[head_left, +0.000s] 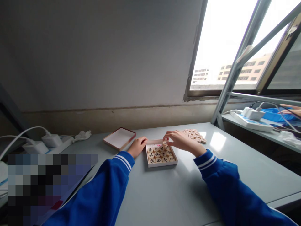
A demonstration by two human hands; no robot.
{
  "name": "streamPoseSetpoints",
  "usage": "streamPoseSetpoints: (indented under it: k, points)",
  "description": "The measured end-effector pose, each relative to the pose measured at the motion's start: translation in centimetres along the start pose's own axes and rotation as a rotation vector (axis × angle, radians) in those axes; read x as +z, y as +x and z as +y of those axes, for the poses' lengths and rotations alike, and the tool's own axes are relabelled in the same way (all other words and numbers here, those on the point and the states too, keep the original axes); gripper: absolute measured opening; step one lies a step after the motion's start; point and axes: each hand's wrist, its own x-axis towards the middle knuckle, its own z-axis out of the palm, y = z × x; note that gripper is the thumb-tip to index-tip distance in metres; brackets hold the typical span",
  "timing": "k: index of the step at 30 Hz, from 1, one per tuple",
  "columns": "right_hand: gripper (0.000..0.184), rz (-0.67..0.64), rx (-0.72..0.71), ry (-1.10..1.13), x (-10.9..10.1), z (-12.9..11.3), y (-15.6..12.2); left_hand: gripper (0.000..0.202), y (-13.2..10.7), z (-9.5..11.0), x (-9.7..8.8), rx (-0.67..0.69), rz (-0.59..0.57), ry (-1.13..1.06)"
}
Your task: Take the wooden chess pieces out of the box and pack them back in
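A shallow square box on the table holds several round wooden Chinese chess pieces with dark characters, laid in rows. At its upper left corner, my left hand has its fingers curled against the rim, gripping the box's side. My right hand reaches over the upper right corner, thumb and fingers closed around one chess piece there. Part of the box's back row shows its bare floor with a red mark. Behind my right hand lie more loose pieces, partly hidden by it.
An open box lid lies to the left on the grey table. A power strip with plugs and a crumpled white item sit farther left. Right, a shelf carries another power strip, a blue tray and another person's hand.
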Motion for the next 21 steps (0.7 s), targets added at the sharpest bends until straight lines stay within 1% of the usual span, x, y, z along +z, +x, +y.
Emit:
streamPoseSetpoints:
  k: [3, 5, 8, 12, 18, 21]
  points:
    - [0.02, -0.019, -0.037, -0.047, 0.1, -1.4, 0.4, 0.025, 0.0, 0.0, 0.0, 0.001, 0.001, -0.001]
    - [0.021, -0.038, -0.031, -0.06, 0.1, -1.7, 0.4, 0.025, 0.0, 0.0, 0.0, 0.005, 0.002, -0.002]
    - [0.023, -0.052, -0.017, -0.046, 0.1, -1.3, 0.2, 0.025, 0.0, -0.1, 0.0, 0.017, 0.0, -0.006]
    - [0.022, -0.033, -0.028, -0.02, 0.2, -0.7, 0.1, 0.025, 0.0, 0.1, 0.0, 0.014, -0.01, -0.005]
    - [0.02, -0.029, -0.023, 0.02, 0.8, -0.6, 0.6, 0.025, 0.0, 0.5, -0.1, -0.006, -0.016, 0.006]
    - [0.021, -0.002, -0.039, 0.08, 0.5, -0.5, 0.6, 0.025, 0.1, 0.4, -0.1, -0.011, -0.015, -0.013]
